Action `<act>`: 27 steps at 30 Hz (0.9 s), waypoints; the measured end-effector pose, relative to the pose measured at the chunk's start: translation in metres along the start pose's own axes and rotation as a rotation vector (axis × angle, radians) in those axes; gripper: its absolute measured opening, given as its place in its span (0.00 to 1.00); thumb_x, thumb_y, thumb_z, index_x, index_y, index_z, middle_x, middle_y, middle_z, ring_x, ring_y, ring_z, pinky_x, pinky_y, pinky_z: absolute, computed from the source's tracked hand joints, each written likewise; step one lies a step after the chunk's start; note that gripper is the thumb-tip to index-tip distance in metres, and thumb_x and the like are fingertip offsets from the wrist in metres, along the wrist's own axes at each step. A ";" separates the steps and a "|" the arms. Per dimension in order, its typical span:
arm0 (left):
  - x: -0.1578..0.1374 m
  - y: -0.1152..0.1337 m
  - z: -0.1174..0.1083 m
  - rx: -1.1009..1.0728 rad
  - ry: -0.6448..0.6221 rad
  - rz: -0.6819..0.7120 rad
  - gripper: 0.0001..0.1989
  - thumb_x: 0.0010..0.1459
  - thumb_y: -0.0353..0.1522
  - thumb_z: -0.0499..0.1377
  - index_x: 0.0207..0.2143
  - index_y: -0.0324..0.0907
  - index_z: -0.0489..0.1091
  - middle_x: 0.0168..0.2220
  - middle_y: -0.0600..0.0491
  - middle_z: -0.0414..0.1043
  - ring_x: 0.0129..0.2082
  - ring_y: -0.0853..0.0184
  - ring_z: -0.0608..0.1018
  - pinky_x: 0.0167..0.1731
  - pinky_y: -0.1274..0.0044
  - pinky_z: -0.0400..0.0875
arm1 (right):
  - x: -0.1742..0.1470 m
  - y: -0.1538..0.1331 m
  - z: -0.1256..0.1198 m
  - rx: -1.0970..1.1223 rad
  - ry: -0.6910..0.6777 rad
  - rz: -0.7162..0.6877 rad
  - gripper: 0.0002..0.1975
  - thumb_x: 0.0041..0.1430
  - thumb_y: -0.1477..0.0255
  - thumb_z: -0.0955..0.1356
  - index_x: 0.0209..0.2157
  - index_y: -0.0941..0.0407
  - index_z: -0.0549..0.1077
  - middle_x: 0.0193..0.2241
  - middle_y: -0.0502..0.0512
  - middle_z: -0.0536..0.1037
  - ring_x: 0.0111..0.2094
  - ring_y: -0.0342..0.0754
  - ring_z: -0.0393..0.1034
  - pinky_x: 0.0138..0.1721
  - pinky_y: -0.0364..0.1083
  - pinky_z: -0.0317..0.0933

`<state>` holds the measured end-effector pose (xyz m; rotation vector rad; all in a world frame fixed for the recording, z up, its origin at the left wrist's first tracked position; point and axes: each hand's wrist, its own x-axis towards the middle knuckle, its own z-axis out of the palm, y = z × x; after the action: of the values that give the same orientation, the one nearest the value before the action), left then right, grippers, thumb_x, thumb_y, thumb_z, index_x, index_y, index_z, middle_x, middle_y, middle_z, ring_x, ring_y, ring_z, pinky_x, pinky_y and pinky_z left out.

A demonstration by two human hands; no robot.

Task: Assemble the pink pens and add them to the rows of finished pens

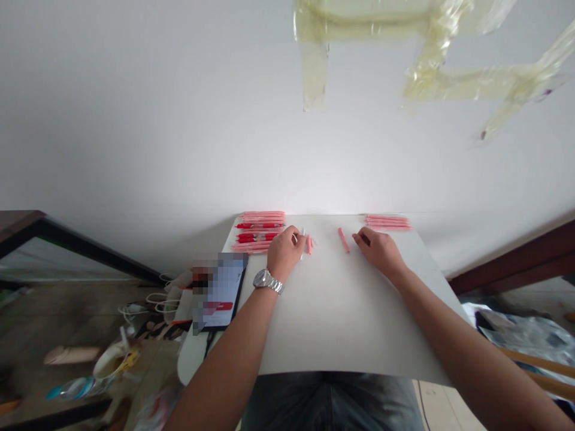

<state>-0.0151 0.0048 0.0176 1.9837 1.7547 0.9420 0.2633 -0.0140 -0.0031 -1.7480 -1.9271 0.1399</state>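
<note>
My left hand [285, 248], with a metal watch [268, 281] at its wrist, is closed in a pinch at a thin whitish stick [302, 245]. Just right of its fingertips lie small pink pen parts [309, 244]. A pink pen barrel [344, 240] rests slantwise on the white table, between the two hands and nearer the right. My right hand [380, 248] has its fingertips pressed together beside that barrel, apart from it; whether anything tiny is between them is too small to see.
Red pens [258, 237] and pink pens [263, 215] lie in rows at the table's back left. More pink pens [389, 222] are at the back right. A tablet [227, 293] with a cable sits on the left edge. The wall stands directly behind the table [332, 323].
</note>
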 end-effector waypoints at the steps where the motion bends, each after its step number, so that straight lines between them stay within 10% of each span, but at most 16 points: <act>1: 0.000 0.000 0.000 0.000 0.003 0.003 0.06 0.62 0.35 0.58 0.30 0.46 0.69 0.24 0.55 0.72 0.24 0.66 0.71 0.27 0.75 0.54 | 0.000 0.000 0.000 -0.007 -0.002 0.005 0.17 0.68 0.57 0.61 0.29 0.52 0.70 0.22 0.52 0.73 0.23 0.48 0.64 0.28 0.45 0.50; 27: -0.001 0.001 -0.002 0.012 0.080 0.100 0.07 0.65 0.33 0.55 0.35 0.46 0.71 0.24 0.57 0.71 0.25 0.67 0.73 0.30 0.76 0.59 | -0.001 -0.007 0.002 0.069 0.055 0.025 0.12 0.69 0.61 0.62 0.39 0.52 0.73 0.31 0.53 0.79 0.29 0.49 0.70 0.31 0.45 0.54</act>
<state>-0.0158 0.0034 0.0193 2.0850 1.7198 1.0593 0.2564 -0.0153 -0.0022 -1.7137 -1.8399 0.1643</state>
